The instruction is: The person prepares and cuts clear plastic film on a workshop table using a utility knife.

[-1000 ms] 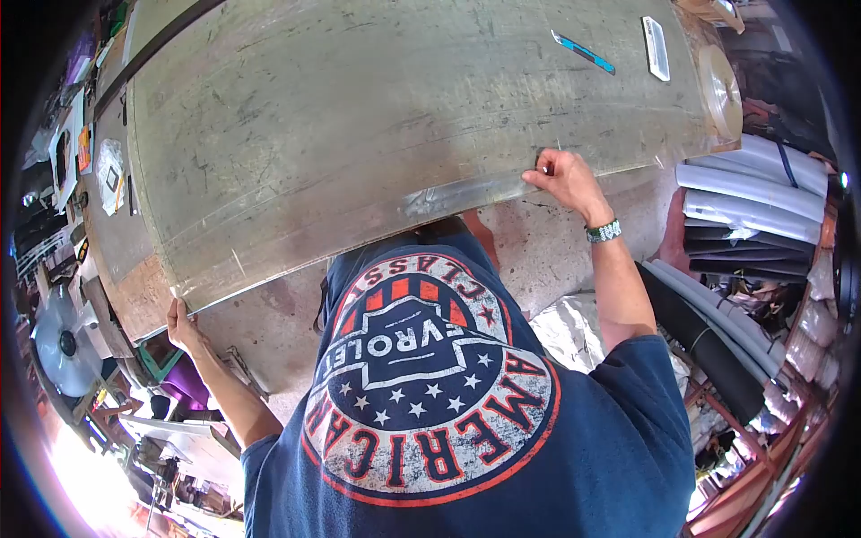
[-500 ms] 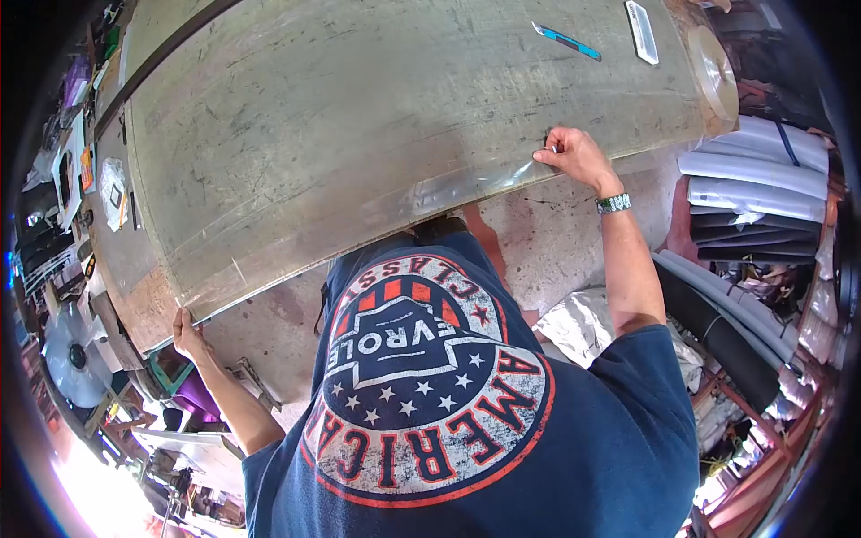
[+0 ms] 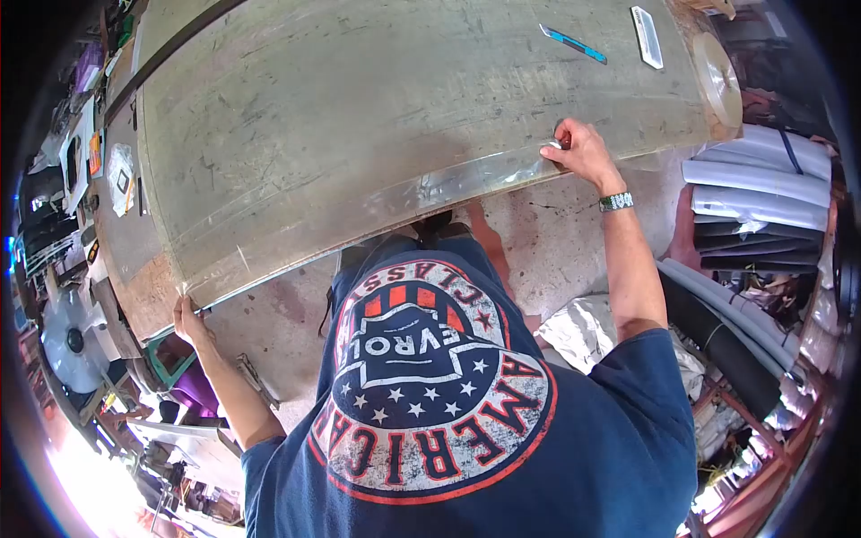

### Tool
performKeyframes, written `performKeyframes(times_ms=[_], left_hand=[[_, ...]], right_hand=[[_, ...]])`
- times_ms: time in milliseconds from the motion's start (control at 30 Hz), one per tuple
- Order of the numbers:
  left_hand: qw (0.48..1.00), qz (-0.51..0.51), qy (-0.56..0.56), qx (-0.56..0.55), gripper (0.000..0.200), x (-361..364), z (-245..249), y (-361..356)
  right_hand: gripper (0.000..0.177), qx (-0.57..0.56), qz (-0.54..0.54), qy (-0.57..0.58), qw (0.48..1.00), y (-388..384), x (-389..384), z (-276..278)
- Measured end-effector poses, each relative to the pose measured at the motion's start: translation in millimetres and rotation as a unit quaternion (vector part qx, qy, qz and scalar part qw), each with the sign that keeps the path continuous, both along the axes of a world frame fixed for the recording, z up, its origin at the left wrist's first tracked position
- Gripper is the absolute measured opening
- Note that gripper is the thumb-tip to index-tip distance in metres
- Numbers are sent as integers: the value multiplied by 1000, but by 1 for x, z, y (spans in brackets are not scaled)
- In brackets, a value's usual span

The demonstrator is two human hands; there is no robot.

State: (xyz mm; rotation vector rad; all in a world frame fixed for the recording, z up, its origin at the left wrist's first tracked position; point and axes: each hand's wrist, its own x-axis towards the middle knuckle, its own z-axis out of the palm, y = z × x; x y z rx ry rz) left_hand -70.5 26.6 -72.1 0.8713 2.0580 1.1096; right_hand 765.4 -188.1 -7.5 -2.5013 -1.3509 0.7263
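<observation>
A clear plastic strip (image 3: 430, 186) lies along the near edge of the worn green-grey table (image 3: 314, 117). My right hand (image 3: 581, 154), with a patterned band at the wrist, pinches the strip's right part just above the tabletop. At the table's near left corner, my left hand (image 3: 190, 321) has its fingers pressed together against the edge; what they hold there, if anything, is too small to make out. A blue utility knife (image 3: 574, 44) lies on the table beyond my right hand, beside a white-rimmed narrow case (image 3: 646, 38).
A roll of clear tape (image 3: 717, 79) sits at the table's right end. A long dark bar (image 3: 170, 49) crosses the far left. Stacked wrapped rolls (image 3: 762, 179) stand to the right, and a fan (image 3: 73, 339) is at the left.
The view has shifted slightly, with the table and knife lower in it. My right hand still pinches the strip, and my left hand remains at the corner.
</observation>
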Motion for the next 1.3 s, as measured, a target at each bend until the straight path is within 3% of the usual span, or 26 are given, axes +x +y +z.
performKeyframes(times_ms=[133,767,867,933,1000,1033,1100,1200,1300], left_hand=[[1000,5,17,7,15,5,-2,5],[997,5,-40,61,14,-5,-20,1],[988,35,90,119,22,-8,-27,1],[911,19,379,159,31,54,13,-7],[926,-91,338,144,31,177,72,-30],[946,-175,246,120,28,241,89,-48],[856,-425,255,151,17,346,99,-83],[813,-527,91,232,16,476,77,-133],[792,-551,89,248,15,527,56,-145]], right_hand=[[45,0,15,-59,998,-2,-3,1],[46,9,13,-65,998,-6,-5,-4],[46,7,13,-63,998,-2,-9,0],[45,16,15,-56,998,-4,-7,-1],[45,8,24,-61,998,-7,-5,-1],[45,9,37,-63,997,-3,-3,-1],[45,27,49,-77,995,0,-3,-1],[45,37,51,-79,995,-6,-10,3],[45,58,53,-87,993,-7,-9,4]])
